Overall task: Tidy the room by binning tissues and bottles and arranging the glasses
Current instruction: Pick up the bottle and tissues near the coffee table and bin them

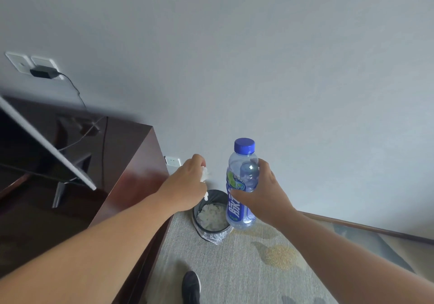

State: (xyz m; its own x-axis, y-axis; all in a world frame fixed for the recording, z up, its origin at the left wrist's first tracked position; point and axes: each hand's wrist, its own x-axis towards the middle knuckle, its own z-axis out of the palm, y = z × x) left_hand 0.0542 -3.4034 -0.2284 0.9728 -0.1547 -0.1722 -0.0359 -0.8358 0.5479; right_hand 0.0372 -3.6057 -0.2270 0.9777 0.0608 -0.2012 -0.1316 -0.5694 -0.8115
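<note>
My left hand (187, 182) grips a crumpled white tissue (205, 174) and hangs just above the small round bin (198, 227) on the floor by the wall. The bin has a clear plastic liner and white tissues (212, 216) inside. To the right, my right hand (260, 191) holds a clear plastic bottle (240, 183) with a blue cap and blue label. The bottle stands upright in the air, over the bin's right edge.
A dark wooden desk (131, 169) stands on the left, close to the bin, with a monitor (42, 148) and cables on it. The wall has sockets (172, 161). Patterned carpet (258, 268) covers the floor, and my shoe (191, 287) shows at the bottom.
</note>
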